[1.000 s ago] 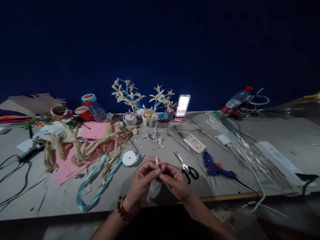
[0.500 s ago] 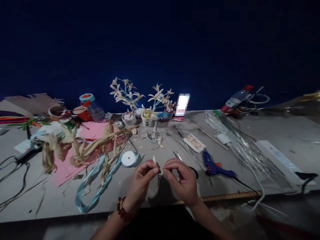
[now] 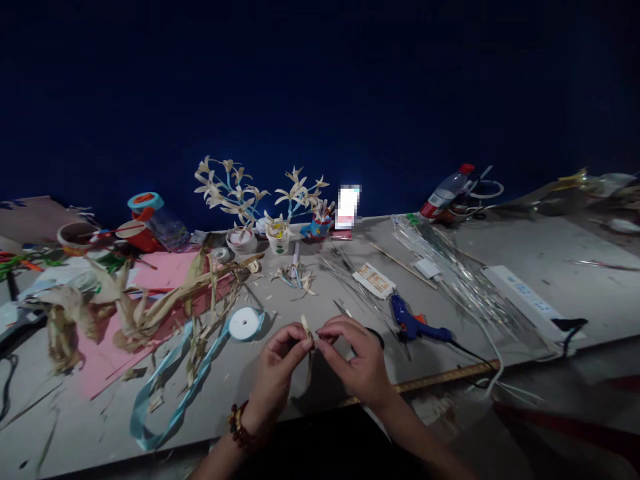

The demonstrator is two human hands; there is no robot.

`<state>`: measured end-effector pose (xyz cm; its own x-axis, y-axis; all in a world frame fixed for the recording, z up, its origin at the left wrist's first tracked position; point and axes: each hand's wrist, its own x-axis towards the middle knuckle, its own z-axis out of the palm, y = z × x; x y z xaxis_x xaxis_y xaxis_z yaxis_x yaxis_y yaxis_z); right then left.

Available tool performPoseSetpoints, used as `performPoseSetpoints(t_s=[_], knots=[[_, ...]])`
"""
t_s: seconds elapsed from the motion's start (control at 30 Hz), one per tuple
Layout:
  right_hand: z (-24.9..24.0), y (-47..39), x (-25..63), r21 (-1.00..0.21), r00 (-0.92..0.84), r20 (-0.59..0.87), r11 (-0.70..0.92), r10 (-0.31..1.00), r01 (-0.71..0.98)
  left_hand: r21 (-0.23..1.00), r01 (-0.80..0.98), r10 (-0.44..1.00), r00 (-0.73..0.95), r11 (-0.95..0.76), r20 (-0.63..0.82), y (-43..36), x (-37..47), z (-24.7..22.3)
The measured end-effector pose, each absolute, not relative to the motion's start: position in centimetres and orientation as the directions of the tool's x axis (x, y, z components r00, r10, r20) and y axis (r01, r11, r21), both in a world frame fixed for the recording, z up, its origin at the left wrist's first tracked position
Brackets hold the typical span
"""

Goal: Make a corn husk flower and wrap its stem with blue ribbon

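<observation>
Down at the front edge of the table, the left hand, a beaded bracelet at its wrist, pinches a small pale husk strip between thumb and fingers. The right hand comes in close beside it, thumb and forefinger drawn together near the strip's lower end; whether they grip it, I can't tell. Partly hidden behind the right hand lie the scissors. Just past them sits the blue glue gun, and across on the left the ribbon spool trails its light-blue ribbon. Dried corn husks sprawl over pink paper. At the back, pale husk flowers rise from small cups, and a bottle leans, red cap up.
</observation>
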<state>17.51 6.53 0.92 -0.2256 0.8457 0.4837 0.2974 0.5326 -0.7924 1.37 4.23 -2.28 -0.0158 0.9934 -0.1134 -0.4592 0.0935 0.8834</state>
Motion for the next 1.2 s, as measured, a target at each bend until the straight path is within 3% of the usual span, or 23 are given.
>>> performPoseSetpoints(t_s=[0.27, 0.47, 0.67, 1.2], knots=[[1.3, 6.3, 15.8, -0.717, -0.196, 0.560, 0.589, 0.805, 0.373, 0.927, -0.376, 0.998, -0.065, -0.013, -0.013, 4.2, 1.4, -2.2], [1.6, 6.3, 15.8, -0.596, -0.253, 0.610, 0.645, 0.751, 0.479, 0.960, -0.230, 0.985, -0.104, -0.158, 0.137, 4.3, 1.4, -1.8], [1.7, 6.3, 15.7, -0.548, -0.278, 0.627, 0.665, 0.728, 0.507, 0.958, -0.089, 0.956, -0.139, -0.271, 0.258, 4.4, 1.5, -1.4], [1.3, 6.6, 15.2, -0.513, -0.270, 0.667, 0.691, 0.694, 0.510, 0.943, -0.047, 0.937, -0.142, -0.329, 0.320, 4.4, 1.5, -1.4]])
